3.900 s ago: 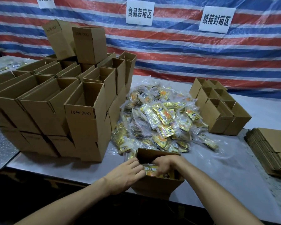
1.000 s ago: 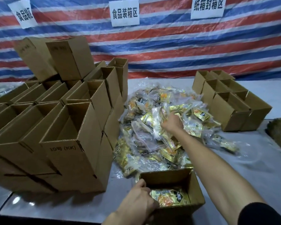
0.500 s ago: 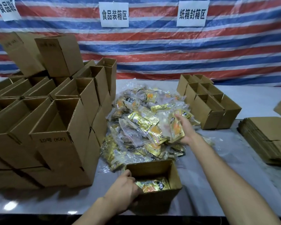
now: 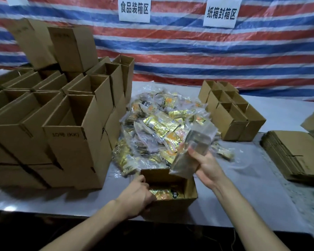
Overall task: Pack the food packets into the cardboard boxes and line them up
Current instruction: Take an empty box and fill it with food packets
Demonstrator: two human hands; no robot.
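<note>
Left hand (image 4: 140, 194): I am gripping one open box (image 4: 170, 209) | right hand (image 4: 205, 165): I am holding one clear packet (image 4: 192, 151) | one gold packet (image 4: 163, 194) lying by left fingers

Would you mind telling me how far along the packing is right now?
Done: a block of boxes stands lined up at right, contents unseen. In hand: the left hand grips the front box, which holds at least one packed packet; the right hand holds a clear packet just over it. Left: a big pile of packets and many empty boxes at left.
</note>
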